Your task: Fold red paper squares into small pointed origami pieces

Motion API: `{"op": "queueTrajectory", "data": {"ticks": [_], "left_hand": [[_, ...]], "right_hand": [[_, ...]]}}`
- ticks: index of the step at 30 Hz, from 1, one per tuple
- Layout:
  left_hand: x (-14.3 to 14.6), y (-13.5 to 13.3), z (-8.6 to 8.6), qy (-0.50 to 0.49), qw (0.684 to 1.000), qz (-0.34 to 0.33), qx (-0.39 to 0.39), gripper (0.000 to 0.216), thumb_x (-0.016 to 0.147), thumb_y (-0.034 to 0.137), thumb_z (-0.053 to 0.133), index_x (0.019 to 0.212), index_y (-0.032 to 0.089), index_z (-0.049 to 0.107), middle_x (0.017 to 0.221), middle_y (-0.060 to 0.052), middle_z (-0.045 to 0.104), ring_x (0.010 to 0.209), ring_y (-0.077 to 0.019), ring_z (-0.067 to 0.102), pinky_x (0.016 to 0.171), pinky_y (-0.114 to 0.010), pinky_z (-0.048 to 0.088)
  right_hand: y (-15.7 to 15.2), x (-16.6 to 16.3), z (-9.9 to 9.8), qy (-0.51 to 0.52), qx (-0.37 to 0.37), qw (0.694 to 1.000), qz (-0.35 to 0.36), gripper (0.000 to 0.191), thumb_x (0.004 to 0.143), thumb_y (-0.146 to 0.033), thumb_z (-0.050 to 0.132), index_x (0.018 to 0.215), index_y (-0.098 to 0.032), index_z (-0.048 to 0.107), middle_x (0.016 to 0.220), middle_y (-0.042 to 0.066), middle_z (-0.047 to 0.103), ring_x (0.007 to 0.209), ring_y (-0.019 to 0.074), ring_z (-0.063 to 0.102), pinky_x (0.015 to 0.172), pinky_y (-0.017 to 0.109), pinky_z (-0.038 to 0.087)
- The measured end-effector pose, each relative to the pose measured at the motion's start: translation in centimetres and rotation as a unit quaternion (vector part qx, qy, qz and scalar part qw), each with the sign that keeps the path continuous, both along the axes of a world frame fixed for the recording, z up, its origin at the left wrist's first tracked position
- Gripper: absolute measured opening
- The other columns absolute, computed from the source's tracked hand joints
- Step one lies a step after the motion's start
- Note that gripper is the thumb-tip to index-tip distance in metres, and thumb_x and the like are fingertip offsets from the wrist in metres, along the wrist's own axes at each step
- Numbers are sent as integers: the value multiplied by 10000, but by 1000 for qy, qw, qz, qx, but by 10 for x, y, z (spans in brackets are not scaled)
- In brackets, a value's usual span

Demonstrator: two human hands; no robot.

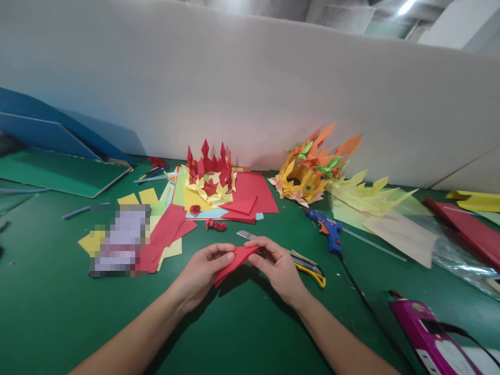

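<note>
A folded piece of red paper is pinched between both hands above the green table. My left hand grips its left side, thumb on top. My right hand closes on its upper right corner. Behind and partly under my right hand lies a yellow and black utility knife, its blade showing past the fingers. Small red paper flowers sit just beyond my hands. Farther back stands a red paper crown with pale yellow leaf shapes around its base.
Right of my hands lies a blue glue gun with a trailing cord, near a purple power strip. An orange and yellow paper crown stands behind it. Red sheets lie at the left beside a pixelated object. A white partition closes the back.
</note>
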State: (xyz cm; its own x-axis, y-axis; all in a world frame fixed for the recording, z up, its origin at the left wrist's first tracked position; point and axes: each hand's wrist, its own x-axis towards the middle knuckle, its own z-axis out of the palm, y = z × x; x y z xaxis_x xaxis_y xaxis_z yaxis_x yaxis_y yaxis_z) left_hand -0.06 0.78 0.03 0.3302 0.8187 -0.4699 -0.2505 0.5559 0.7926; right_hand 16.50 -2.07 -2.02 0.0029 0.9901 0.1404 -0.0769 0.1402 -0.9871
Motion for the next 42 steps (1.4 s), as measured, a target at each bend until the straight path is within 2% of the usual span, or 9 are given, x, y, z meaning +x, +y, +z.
{"op": "queueTrajectory", "data": {"ticks": [5, 10, 14, 17, 21, 26, 34, 38, 42], "left_hand": [[1, -2, -1, 20, 999, 0, 43, 356, 503, 310, 838, 740, 157, 620, 640, 29, 632, 539, -82, 550, 520, -187, 407], [5, -5, 2, 59, 992, 19, 112, 402, 537, 299, 803, 848, 186, 576, 667, 57, 597, 587, -95, 562, 580, -216, 439], [7, -6, 3, 56, 992, 37, 103, 504, 520, 268, 801, 944, 201, 537, 634, 78, 578, 612, -111, 581, 616, -234, 453], [8, -6, 2, 62, 990, 45, 118, 435, 526, 276, 792, 879, 211, 546, 633, 71, 596, 605, -115, 579, 601, -233, 444], [10, -6, 2, 125, 980, 33, 151, 231, 560, 308, 760, 708, 175, 644, 710, 2, 669, 679, -139, 587, 675, -256, 453], [11, -8, 1, 157, 975, 27, 154, 217, 579, 315, 741, 735, 170, 695, 747, -35, 700, 692, -176, 596, 682, -294, 462], [9, -8, -6, 181, 954, 26, 236, 103, 665, 250, 684, 726, 206, 755, 852, -56, 687, 847, -213, 608, 808, -321, 459], [10, -10, -6, 175, 958, 22, 226, 123, 647, 267, 708, 737, 204, 763, 876, -65, 688, 849, -221, 610, 815, -326, 466], [12, -10, -7, 162, 967, 22, 198, 152, 595, 288, 743, 713, 193, 753, 856, -56, 684, 802, -207, 617, 761, -307, 489]], "right_hand": [[-1, -1, 1, 0, 1, 1000, 10, 116, 741, -265, 630, 844, -210, 631, 829, 15, 594, 684, 131, 567, 648, 259, 497], [-1, -4, -1, -95, 60, 992, -65, 120, 737, -159, 522, 760, -199, 632, 793, 30, 596, 747, 166, 583, 619, 261, 491], [-2, -7, -4, -143, 113, 977, -109, 158, 740, -136, 507, 825, -204, 622, 830, 42, 630, 798, 185, 605, 670, 290, 512], [-3, -8, -5, -176, 128, 967, -132, 160, 738, -118, 512, 838, -204, 602, 823, 35, 635, 773, 180, 605, 683, 298, 506], [-3, -8, -4, -222, 162, 950, -149, 137, 747, -108, 515, 798, -210, 590, 790, 28, 626, 763, 186, 592, 687, 313, 490], [-4, -9, -3, -263, 214, 926, -163, 140, 746, -93, 521, 766, -215, 587, 823, 44, 637, 828, 212, 596, 763, 368, 476], [-5, -11, -3, -304, 220, 911, -171, 143, 774, -110, 515, 791, -219, 605, 793, 44, 660, 784, 211, 601, 732, 364, 472], [-5, -11, -1, -324, 228, 902, -174, 114, 781, -129, 536, 758, -218, 604, 776, 39, 652, 762, 207, 589, 703, 356, 466], [-5, -10, 0, -361, 258, 880, -168, 106, 805, -143, 551, 745, -212, 603, 760, 40, 653, 745, 201, 581, 688, 347, 455]]}}
